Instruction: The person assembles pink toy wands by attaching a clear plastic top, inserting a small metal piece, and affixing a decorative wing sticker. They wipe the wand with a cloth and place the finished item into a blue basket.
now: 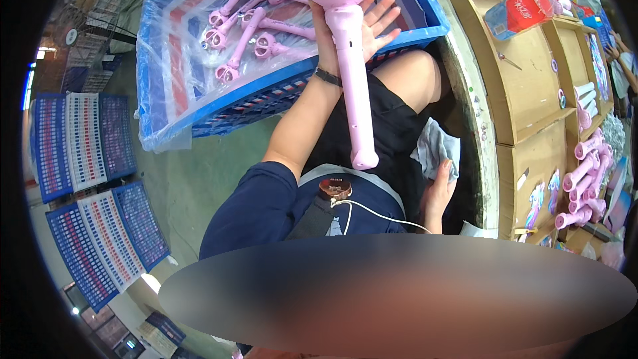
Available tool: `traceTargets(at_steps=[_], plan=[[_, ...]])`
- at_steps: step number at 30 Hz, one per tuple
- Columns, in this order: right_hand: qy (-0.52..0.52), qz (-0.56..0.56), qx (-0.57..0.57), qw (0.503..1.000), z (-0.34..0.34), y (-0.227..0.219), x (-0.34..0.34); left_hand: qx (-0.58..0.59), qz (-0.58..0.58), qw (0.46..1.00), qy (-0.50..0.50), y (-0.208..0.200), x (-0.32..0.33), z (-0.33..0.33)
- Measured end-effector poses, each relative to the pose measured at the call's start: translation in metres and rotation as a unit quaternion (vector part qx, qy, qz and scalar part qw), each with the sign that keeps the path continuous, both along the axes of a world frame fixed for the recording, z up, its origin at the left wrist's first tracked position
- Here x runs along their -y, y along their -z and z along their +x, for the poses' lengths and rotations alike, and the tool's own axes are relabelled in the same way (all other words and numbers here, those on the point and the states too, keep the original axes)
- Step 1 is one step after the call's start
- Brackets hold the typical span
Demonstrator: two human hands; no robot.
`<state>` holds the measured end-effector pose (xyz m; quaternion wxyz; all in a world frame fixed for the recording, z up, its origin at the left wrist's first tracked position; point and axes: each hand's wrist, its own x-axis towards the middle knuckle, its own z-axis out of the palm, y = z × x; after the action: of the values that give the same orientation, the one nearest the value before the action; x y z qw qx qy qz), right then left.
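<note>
a pale-pink plastic wand point(354, 80) here before me, bulbous head outward, long handle pointing lapward, over the spread left hand point(370, 34), a crumpled grey cloth point(436, 151) in the right hand point(438, 193)

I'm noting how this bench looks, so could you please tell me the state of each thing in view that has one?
Left hand: open, spread
Pink wand: lying across that hand, large end away from the person
Grey cloth: crumpled
Right hand: closed on the cloth
Blue crate: open-topped, partly filled
Pink pieces in the crate: jumbled
Cardboard tray: open-topped
</note>
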<state>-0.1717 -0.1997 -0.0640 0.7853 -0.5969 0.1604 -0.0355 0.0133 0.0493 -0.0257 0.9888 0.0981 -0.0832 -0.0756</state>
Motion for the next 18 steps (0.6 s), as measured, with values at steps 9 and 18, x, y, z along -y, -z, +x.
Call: traceTargets(at_steps=[9, 18], plan=[[-0.007, -0.117, 0.189, 0.975, 0.018, -0.022, 0.01, -0.027, 0.276, 0.926, 0.257, 0.004, 0.019, -0.028], [-0.032, -0.601, 0.332, 0.726, 0.089, -0.05, 0.005, -0.119, 0.123, 0.869, 0.465, 0.022, 0.081, -0.076]])
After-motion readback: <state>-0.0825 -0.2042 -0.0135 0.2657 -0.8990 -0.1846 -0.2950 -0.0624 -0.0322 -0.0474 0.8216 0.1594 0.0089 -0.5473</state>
